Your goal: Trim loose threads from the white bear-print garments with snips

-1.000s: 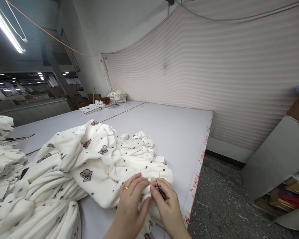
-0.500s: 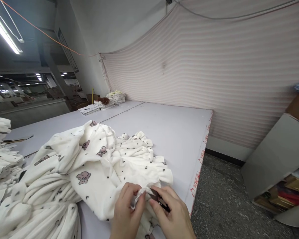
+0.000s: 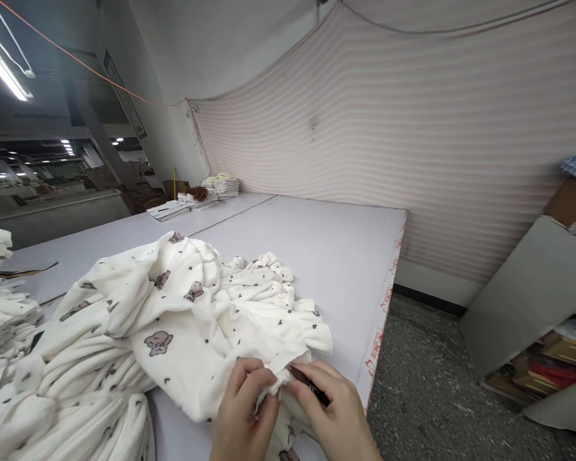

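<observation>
A white plush garment (image 3: 187, 349) with grey-pink animal figures and small dark marks lies bunched on the table. My left hand (image 3: 247, 403) is closed, pinching a folded edge of this cloth between thumb and fingers. Close beside it, my right hand (image 3: 333, 410) is closed around small dark thread snips (image 3: 312, 384), whose tip points left at the pinched edge. Fingers cover much of the snips, so I cannot tell whether the blades touch the cloth. Part of the garment hangs below and between the hands.
More white garments (image 3: 9, 320) are heaped at the left. Stacks of folded cloth (image 3: 221, 186) stand at the back of the pale table (image 3: 345, 256), whose right edge carries red-printed tape. A grey cabinet (image 3: 523, 301) stands across the floor at right; a striped sheet (image 3: 413, 128) hangs behind.
The snips have turned slightly and lie more in line with the right hand's fingers. My left fingers have curled further over the cloth edge. The view has shifted slightly.
</observation>
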The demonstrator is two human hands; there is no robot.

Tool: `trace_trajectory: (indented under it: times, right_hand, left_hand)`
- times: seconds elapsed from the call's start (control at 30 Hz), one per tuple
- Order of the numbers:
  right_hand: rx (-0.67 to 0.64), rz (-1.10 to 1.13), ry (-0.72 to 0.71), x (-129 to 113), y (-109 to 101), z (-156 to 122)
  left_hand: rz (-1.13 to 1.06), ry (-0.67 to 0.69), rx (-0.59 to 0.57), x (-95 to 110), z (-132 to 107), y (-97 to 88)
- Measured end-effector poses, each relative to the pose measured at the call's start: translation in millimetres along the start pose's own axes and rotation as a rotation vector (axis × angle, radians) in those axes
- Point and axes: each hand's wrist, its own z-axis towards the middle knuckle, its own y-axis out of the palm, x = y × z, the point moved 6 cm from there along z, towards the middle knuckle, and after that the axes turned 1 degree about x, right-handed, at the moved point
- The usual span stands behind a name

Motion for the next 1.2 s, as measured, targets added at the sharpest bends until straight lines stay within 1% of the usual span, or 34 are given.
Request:
trace_trajectory:
  times: [0.1, 0.17, 0.23, 0.3, 0.4, 0.47, 0.6, 0.67, 0.73, 0.8, 0.87, 0.93, 1.03, 1.2]
  right_hand:
    - [-0.034, 0.284, 0.160, 11.8, 0.6, -1.3]
    - [-0.056, 0.395, 0.223, 14.2, 3.7, -1.4]
    - [-0.107, 0.384, 0.200, 9.7, 8.5, 0.1]
    - [-0.130, 0.304, 0.153, 4.0, 11.3, 1.5]
    - [-0.057, 0.220, 0.089, -1.1, 8.3, 1.2]
    - [-0.009, 0.267, 0.074, -1.6, 6.5, -1.5]
    - [-0.028, 0.428, 0.226, 6.7, 12.6, -8.1]
    - [-0.051, 0.479, 0.270, 8.0, 14.5, -10.0]
    - [-0.063, 0.489, 0.259, 6.7, 11.9, -11.0]
    - [-0.060, 0.409, 0.192, 3.3, 4.7, -11.5]
    - [-0.078, 0.238, 0.107, -1.3, -1.8, -12.6]
    - [-0.130, 0.064, 0.054, -4.8, -3.3, -14.0]
    - [-0.182, -0.056, 0.035, -8.4, -0.5, -13.7]
    - [-0.200, -0.043, 0.043, -12.7, 4.8, -7.2]
  left_hand:
    - [0.077, 0.168, 0.015, 7.0, -4.2, -1.4]
    - [0.099, 0.237, 0.006, 9.5, -5.5, -1.5]
    - [0.105, 0.265, 0.001, 10.1, -5.4, -2.0]
    - [0.117, 0.292, -0.009, 11.0, -5.0, -1.7]
    - [0.133, 0.306, -0.038, 11.3, -5.2, 1.0]
    - [0.107, 0.267, -0.074, 9.6, -6.3, 4.8]
    - [0.030, 0.123, -0.143, 4.3, -9.6, 12.7]
    - [-0.006, 0.082, -0.142, 4.2, -10.0, 12.6]
    - [-0.061, 0.016, -0.108, 2.7, -8.8, 8.9]
    - [-0.128, -0.091, -0.068, -1.0, -7.6, 5.0]
    - [-0.187, -0.184, -0.049, -3.6, -7.4, 3.7]
    - [-0.232, -0.236, -0.037, -3.6, -7.8, 4.0]
    - [-0.253, -0.264, -0.032, -1.2, -8.2, 5.0]
    - [-0.201, -0.229, -0.032, 3.9, -8.4, 4.4]
